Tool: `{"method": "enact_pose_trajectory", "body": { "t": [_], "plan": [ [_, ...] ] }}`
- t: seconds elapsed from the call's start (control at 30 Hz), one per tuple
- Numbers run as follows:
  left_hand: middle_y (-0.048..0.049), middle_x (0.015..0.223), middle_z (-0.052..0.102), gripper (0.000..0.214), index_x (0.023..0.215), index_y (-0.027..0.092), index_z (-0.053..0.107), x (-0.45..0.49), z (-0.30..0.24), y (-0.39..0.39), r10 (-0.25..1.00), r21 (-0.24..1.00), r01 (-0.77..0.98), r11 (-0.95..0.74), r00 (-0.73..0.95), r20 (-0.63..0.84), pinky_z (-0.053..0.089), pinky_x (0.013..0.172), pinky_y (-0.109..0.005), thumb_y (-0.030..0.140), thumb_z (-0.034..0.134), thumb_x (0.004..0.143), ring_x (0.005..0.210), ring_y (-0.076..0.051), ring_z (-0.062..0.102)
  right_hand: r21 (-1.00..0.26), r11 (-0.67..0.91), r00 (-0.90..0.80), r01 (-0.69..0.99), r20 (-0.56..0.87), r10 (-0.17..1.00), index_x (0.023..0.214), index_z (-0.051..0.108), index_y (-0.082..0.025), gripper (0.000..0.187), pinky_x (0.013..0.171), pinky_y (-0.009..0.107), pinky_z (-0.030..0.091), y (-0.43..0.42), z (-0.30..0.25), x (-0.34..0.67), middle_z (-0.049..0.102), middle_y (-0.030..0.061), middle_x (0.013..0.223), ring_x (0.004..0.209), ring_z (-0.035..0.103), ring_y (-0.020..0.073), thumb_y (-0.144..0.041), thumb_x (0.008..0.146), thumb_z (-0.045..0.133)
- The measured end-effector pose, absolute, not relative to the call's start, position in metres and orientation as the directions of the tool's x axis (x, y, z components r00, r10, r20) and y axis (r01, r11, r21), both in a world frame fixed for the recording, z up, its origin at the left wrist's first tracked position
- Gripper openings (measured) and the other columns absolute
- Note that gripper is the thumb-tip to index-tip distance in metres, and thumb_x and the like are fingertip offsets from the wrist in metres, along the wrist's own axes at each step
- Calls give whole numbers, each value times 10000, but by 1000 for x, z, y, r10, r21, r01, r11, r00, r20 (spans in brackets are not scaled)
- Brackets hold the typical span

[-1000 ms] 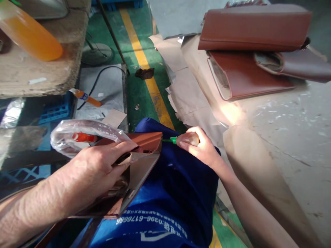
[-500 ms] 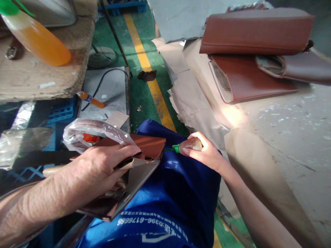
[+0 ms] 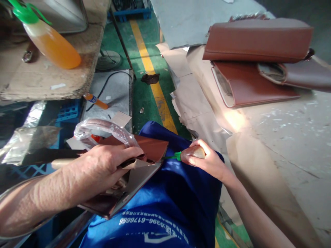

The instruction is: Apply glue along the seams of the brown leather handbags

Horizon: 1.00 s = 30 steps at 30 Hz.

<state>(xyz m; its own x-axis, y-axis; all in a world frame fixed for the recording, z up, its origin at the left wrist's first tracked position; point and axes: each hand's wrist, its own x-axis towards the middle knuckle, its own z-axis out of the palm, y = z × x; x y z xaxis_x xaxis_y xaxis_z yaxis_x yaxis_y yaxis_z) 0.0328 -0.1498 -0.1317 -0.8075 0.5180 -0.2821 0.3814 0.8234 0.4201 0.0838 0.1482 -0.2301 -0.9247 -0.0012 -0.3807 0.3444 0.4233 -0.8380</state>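
Observation:
My left hand (image 3: 103,168) grips a folded brown leather piece (image 3: 152,148) resting on my blue apron (image 3: 176,193), fingers pressed over its upper flap. My right hand (image 3: 209,162) is closed round a small squeeze bottle (image 3: 192,153) with a green nozzle. The nozzle tip touches the right edge of the leather piece. A crumpled clear plastic bag (image 3: 103,129) lies just behind the leather piece, beside my left hand.
Several finished brown leather covers (image 3: 258,38) are stacked on the paper-covered table (image 3: 284,137) at the right. A large orange-filled bottle (image 3: 51,44) lies on a cardboard-topped bench (image 3: 38,79) at the upper left. A small orange tube (image 3: 95,100) and a cable lie on the green floor.
The view has tilted slightly, so everything sits lower in the frame. Both hands keep their grips, with the nozzle still at the leather piece's edge.

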Motion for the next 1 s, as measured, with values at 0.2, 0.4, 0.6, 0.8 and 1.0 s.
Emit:
{"method": "enact_pose_trajectory", "body": {
  "t": [0.2,0.4,0.6,0.8,1.0],
  "plan": [
    [-42,1044,736,407,1160,277,661,35,-135,-156,578,361,463,809,-739,-346,553,821,-366,268,363,883,912,-243,706,-830,435,-934,350,-346,91,927,553,-218,353,712,298,464,149,-232,85,615,-9,818,761,585,181,-449,714,713],
    [-91,1062,729,420,1201,238,633,33,-127,-154,628,349,523,778,-676,-385,561,830,-405,164,395,863,938,-273,705,-834,434,-933,341,-358,46,928,565,-215,362,675,296,472,149,-234,86,615,-13,793,725,588,184,-432,674,705],
    [-82,1022,738,444,1172,258,639,32,-130,-156,656,358,552,753,-669,-348,593,766,-412,153,403,811,892,-286,719,-809,469,-935,354,-324,145,929,557,-216,377,736,331,469,147,-233,87,619,8,837,788,594,209,-464,688,708],
    [-101,1027,736,437,1162,232,636,33,-129,-155,680,373,572,731,-658,-323,593,775,-441,187,378,812,887,-296,719,-806,477,-934,350,-341,108,909,577,-213,323,708,328,480,148,-228,92,640,8,807,755,610,210,-404,676,691],
    [-116,1031,730,471,1165,215,638,32,-127,-149,671,382,552,741,-636,-381,590,767,-467,152,382,775,898,-313,714,-821,468,-944,328,-307,122,882,558,-213,343,700,318,479,140,-229,91,630,1,785,743,608,203,-439,679,716]
  ]
}}
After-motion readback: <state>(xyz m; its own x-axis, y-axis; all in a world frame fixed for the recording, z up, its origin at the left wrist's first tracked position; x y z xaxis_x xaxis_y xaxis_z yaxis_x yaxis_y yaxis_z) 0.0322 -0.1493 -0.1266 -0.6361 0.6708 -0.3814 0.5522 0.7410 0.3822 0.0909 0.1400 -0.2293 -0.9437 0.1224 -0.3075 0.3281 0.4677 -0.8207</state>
